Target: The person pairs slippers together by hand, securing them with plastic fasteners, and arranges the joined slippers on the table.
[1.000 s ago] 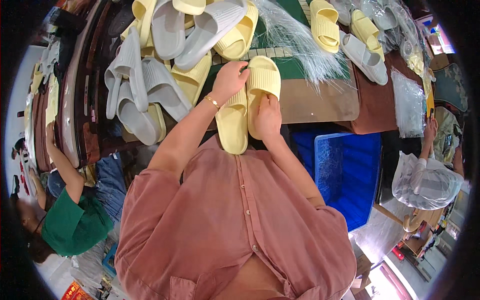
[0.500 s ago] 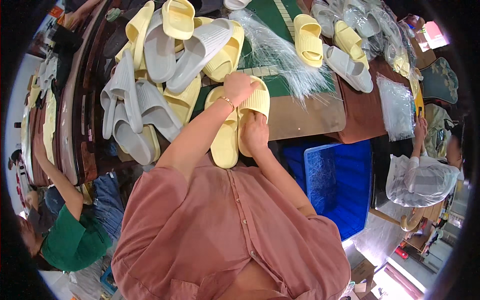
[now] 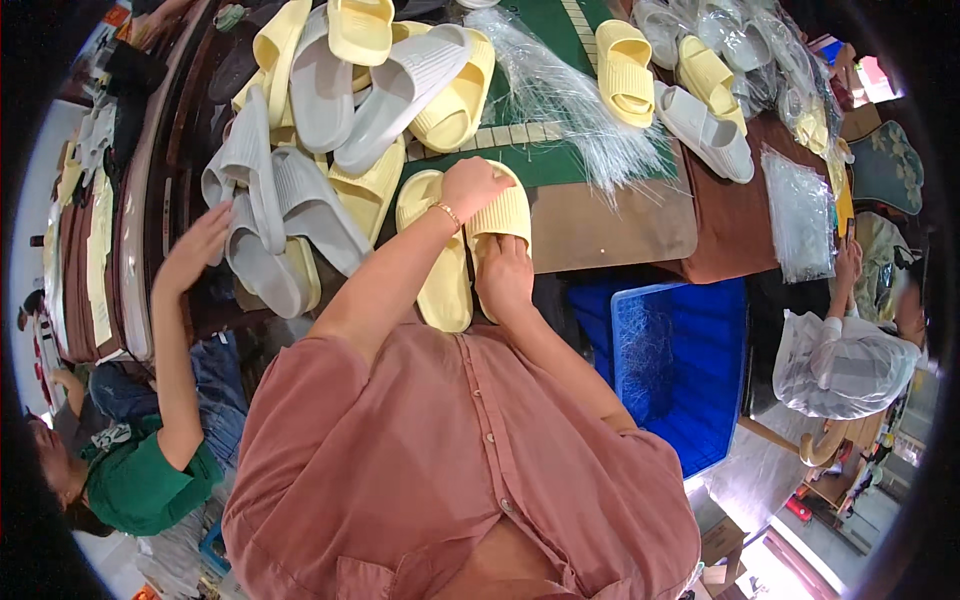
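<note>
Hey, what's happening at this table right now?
A person in a pink shirt holds a pair of yellow slides side by side at the table edge, left hand on top, right hand at the heel end. Grey and yellow slides are heaped beyond. A co-worker's hand reaches toward that heap.

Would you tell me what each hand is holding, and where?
Left hand grips the toe ends of a yellow slipper pair; right hand presses the right slipper's heel.

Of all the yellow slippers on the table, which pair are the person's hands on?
The yellow pair at the table's near edge: left hand and right hand rest on it; other yellow slippers lie untouched farther back.
</note>
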The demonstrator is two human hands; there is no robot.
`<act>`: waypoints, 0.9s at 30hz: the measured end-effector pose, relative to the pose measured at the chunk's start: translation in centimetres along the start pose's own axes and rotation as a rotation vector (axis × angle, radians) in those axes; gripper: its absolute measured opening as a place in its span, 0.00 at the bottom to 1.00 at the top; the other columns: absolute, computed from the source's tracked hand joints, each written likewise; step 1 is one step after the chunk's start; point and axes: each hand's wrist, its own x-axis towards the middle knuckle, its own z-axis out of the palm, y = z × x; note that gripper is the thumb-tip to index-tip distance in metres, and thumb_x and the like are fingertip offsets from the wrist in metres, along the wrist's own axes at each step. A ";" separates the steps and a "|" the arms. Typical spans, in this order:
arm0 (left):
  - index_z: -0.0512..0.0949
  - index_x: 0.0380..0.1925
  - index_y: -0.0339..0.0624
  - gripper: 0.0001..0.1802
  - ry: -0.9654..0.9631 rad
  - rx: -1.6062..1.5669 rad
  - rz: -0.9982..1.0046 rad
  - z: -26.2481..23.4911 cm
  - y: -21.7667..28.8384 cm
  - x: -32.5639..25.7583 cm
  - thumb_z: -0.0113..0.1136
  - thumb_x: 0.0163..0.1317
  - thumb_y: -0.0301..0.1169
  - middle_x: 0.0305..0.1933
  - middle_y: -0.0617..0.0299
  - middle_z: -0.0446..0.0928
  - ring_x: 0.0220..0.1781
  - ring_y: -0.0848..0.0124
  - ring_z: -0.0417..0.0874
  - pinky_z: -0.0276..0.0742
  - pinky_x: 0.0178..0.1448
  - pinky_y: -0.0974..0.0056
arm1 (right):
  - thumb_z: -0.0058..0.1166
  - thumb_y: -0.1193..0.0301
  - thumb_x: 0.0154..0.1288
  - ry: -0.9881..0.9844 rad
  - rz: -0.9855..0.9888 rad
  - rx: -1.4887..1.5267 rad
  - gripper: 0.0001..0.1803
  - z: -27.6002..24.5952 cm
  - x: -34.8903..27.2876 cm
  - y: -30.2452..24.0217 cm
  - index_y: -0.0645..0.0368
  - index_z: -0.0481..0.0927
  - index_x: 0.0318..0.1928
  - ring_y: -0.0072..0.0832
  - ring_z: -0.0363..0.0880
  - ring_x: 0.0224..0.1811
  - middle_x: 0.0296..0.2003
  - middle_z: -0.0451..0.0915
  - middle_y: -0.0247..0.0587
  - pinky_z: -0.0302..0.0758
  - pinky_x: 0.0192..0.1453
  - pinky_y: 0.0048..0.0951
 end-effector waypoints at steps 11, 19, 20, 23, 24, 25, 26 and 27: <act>0.83 0.28 0.39 0.13 0.447 -0.455 0.040 1.1 -2.3 -2.2 0.61 0.54 0.39 0.29 0.52 0.81 0.32 0.58 0.82 0.75 0.38 0.61 | 0.54 0.76 0.54 0.197 -0.056 0.416 0.08 -3.1 -0.2 0.6 0.62 0.77 0.37 0.46 0.75 0.35 0.35 0.75 0.50 0.74 0.38 0.40; 0.83 0.29 0.41 0.08 0.609 -0.286 0.284 1.0 -2.6 -4.9 0.61 0.53 0.32 0.28 0.56 0.79 0.35 0.58 0.77 0.72 0.43 0.58 | 0.56 0.75 0.57 0.252 0.145 0.805 0.13 -1.9 7.7 0.8 0.63 0.78 0.44 0.38 0.78 0.41 0.40 0.79 0.47 0.75 0.44 0.33; 0.83 0.29 0.41 0.08 0.617 -0.285 0.282 1.1 -2.9 -4.9 0.61 0.53 0.32 0.28 0.56 0.79 0.35 0.58 0.77 0.72 0.43 0.58 | 0.56 0.74 0.57 0.228 0.156 0.847 0.14 -1.3 8.4 0.7 0.63 0.78 0.44 0.37 0.79 0.42 0.42 0.79 0.47 0.75 0.46 0.32; 0.82 0.29 0.40 0.06 0.516 -0.160 0.225 0.8 -3.1 -5.2 0.59 0.52 0.29 0.29 0.56 0.79 0.34 0.56 0.76 0.71 0.43 0.56 | 0.57 0.74 0.58 0.173 0.142 0.938 0.11 0.8 9.5 1.2 0.64 0.79 0.41 0.33 0.79 0.40 0.38 0.81 0.44 0.75 0.46 0.30; 0.82 0.29 0.40 0.06 0.518 -0.159 0.220 0.5 -3.0 -5.3 0.59 0.52 0.29 0.29 0.56 0.79 0.34 0.56 0.76 0.71 0.43 0.56 | 0.56 0.75 0.59 0.163 0.149 0.982 0.09 1.4 9.7 1.5 0.65 0.79 0.39 0.30 0.80 0.38 0.36 0.81 0.42 0.75 0.45 0.28; 0.82 0.27 0.39 0.05 0.538 -0.214 0.237 0.4 -3.0 -5.6 0.59 0.53 0.28 0.29 0.56 0.79 0.34 0.58 0.77 0.72 0.43 0.59 | 0.56 0.75 0.59 0.154 0.145 0.984 0.09 1.5 10.0 1.5 0.65 0.79 0.39 0.30 0.80 0.38 0.36 0.81 0.42 0.75 0.45 0.28; 0.81 0.25 0.38 0.05 0.556 -0.269 0.255 0.2 -3.0 -5.9 0.58 0.54 0.27 0.30 0.57 0.80 0.34 0.61 0.78 0.73 0.42 0.61 | 0.55 0.75 0.60 0.142 0.233 1.157 0.07 1.5 10.3 1.7 0.65 0.79 0.38 0.27 0.79 0.36 0.33 0.81 0.39 0.75 0.43 0.25; 0.81 0.25 0.38 0.05 0.557 -0.269 0.248 0.2 -2.9 -6.2 0.58 0.54 0.27 0.30 0.57 0.80 0.34 0.61 0.78 0.73 0.42 0.61 | 0.54 0.74 0.62 0.130 0.327 1.328 0.06 1.5 10.4 1.9 0.65 0.79 0.36 0.23 0.79 0.34 0.30 0.81 0.37 0.75 0.41 0.23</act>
